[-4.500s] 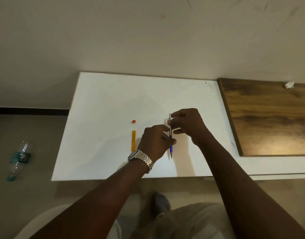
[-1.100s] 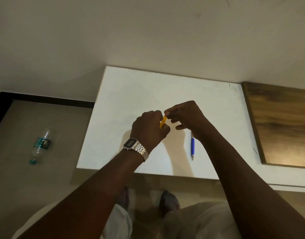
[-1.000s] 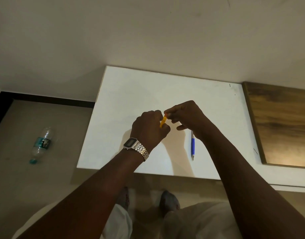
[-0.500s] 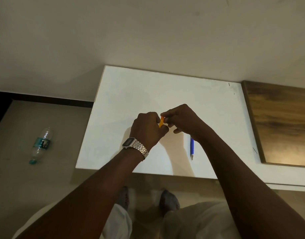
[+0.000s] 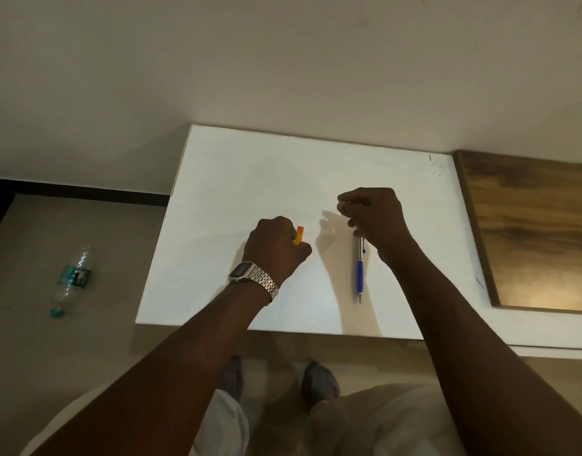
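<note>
Half a second ago the two hands met over the orange tube; now they have come apart. The left hand (image 5: 276, 248) has kept the orange tube (image 5: 299, 234), its fingers wrapped round the lower part so that only the squared-off upper end shows, just above the white worktop (image 5: 237, 185). The right hand (image 5: 373, 218) has swung off to the right and sits over the top end of the pen (image 5: 359, 274). Its fingers (image 5: 345, 200) are curled in, with thumb and forefinger tips drawn together; whether they pinch anything, or touch the pen, I cannot tell.

The pen has not moved. It lies flat on the worktop, well to the right of the tube, tip pointing towards the person: a slim silvery barrel with a blue grip and a fine metal point. The tube looks like glossy orange plastic. The worktop is smooth, matt and rectangular. A dark wood-grain panel (image 5: 533, 232) adjoins its right side. A steel link-band watch (image 5: 254, 278) circles the left wrist. A clear plastic bottle (image 5: 73, 278) lies on its side on the floor.
</note>
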Demonstrator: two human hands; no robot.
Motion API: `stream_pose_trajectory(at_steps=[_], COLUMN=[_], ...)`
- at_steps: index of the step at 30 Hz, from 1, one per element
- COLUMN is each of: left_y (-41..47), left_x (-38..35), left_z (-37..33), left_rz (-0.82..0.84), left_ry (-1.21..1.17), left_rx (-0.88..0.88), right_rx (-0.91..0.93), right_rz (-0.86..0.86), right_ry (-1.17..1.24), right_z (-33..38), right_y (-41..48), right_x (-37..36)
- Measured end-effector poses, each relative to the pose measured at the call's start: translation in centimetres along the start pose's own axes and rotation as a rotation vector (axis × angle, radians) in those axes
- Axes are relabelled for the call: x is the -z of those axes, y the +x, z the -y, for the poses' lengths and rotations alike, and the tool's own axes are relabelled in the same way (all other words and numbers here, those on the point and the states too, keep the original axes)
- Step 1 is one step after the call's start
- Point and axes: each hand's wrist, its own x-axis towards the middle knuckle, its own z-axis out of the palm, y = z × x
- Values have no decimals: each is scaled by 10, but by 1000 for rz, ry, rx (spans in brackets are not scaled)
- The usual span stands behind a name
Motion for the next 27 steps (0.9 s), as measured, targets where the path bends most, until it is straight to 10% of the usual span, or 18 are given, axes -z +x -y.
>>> stream_pose_trajectory(at_steps=[27], left_y=[0], left_x=[1], left_z=[-20], left_rz=[-41], left_ry=[-181], left_rx=[-119], right_rx=[-266], right_rz=[90], right_ry=[-263], right_z=[-20], right_y=[2], right_x=[23])
